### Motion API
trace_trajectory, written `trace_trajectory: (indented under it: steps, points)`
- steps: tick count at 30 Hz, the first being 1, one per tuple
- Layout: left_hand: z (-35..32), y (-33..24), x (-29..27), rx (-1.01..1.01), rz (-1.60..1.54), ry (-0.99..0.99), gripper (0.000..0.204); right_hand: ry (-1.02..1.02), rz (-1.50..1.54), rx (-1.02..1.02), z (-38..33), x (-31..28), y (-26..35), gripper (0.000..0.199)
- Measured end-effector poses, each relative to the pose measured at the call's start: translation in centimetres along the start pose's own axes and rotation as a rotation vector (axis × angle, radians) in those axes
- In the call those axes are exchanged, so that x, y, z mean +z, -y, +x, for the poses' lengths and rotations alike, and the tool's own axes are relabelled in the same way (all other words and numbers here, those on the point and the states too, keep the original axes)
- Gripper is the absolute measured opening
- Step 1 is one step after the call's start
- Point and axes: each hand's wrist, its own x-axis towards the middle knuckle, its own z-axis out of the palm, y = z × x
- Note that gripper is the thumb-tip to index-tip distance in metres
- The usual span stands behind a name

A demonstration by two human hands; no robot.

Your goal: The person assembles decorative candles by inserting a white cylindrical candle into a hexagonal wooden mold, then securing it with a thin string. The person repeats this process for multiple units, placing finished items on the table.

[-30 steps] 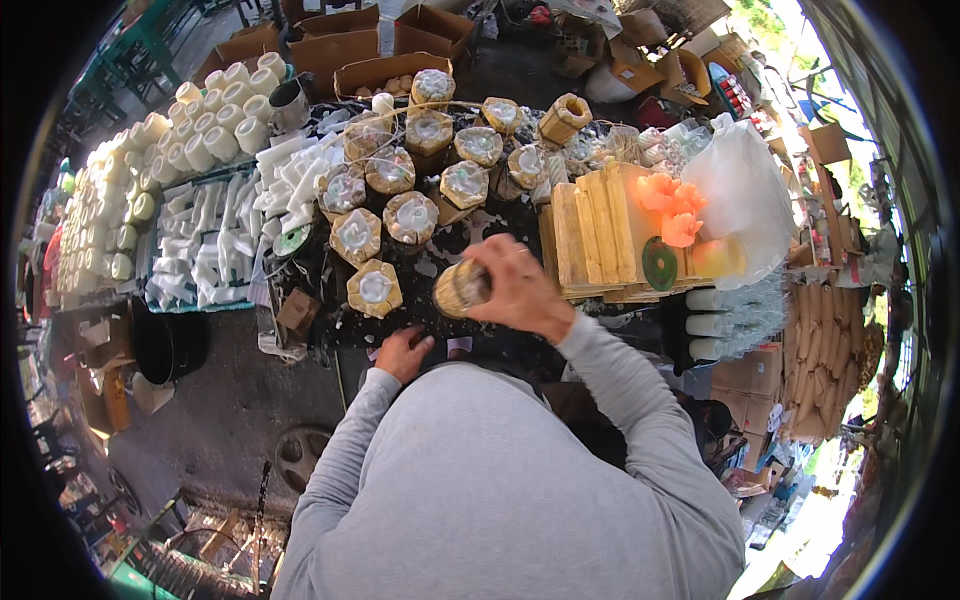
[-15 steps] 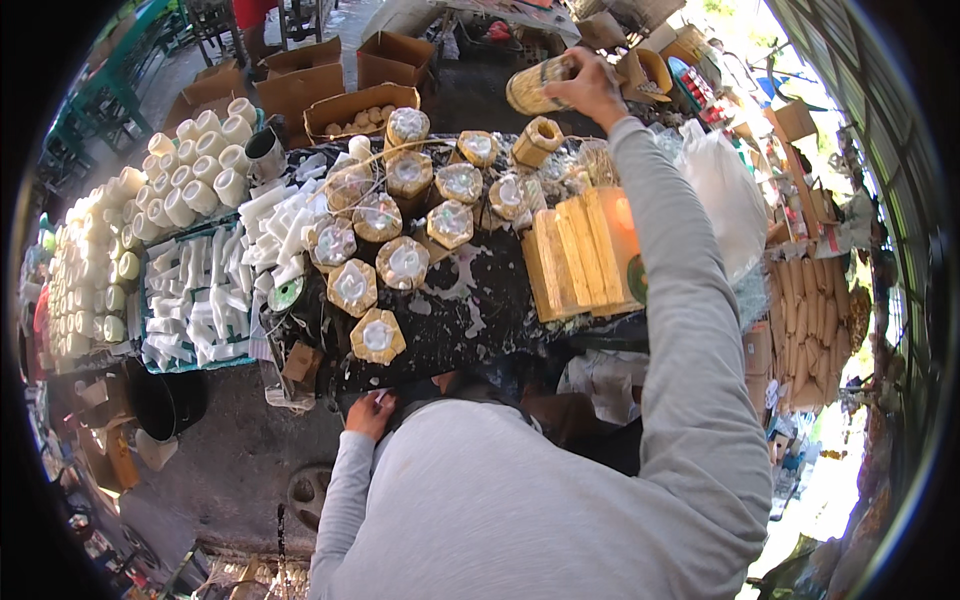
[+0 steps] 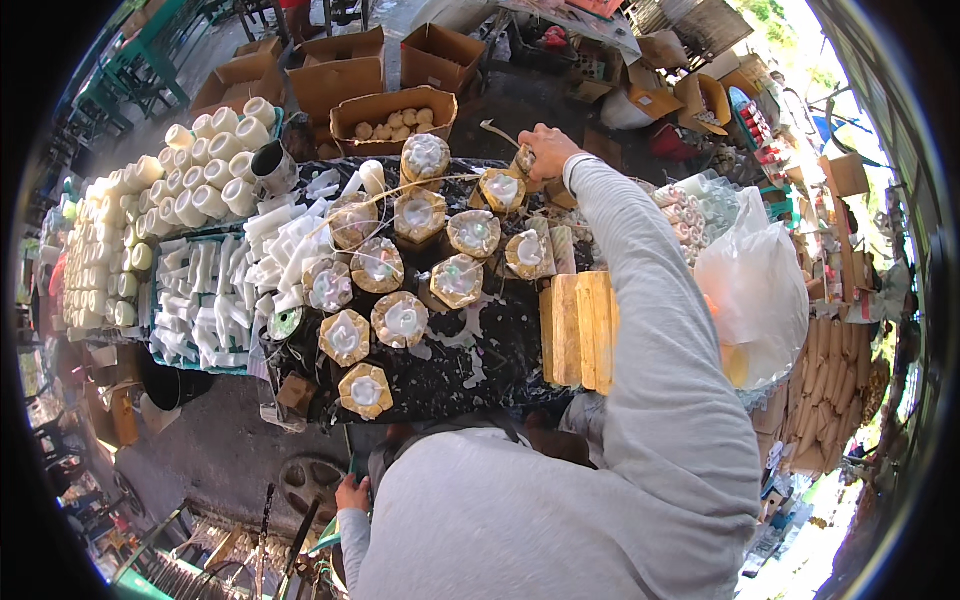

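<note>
Through the head camera I see what I would call a workshop. Near the centre there is a dark worktable, spattered with white. On it, toward eleven o'clock, many six-sided pieces with whitish tops are grouped. At ten o'clock, pale, wax-like cylinders are packed in great quantity. Farther at eleven o'clock are open cardboard boxes; between three and four o'clock, brown rolls are piled.

A dark grey, scuffed floor spreads beneath a black, white-splattered worktable. Green-painted furniture stands at the upper left, with open brown cardboard boxes nearby. Along the right edge runs ribbed, grey-green sheeting; glaring white daylight comes in beside it.
</note>
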Motion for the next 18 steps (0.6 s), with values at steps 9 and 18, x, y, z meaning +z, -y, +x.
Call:
trace_trajectory:
  steps: [9,18]
  points:
    - [2.4,-5.1,-1.0,0.116,-0.045,-0.068,0.058,0.071,-0.033,0.003,-3.7,1.4,0.7,0.086]
    - [2.8,-6.5,-4.2,0.138,0.026,-0.075,0.055,0.163,-0.027,0.019,-1.9,-1.6,1.7,0.089]
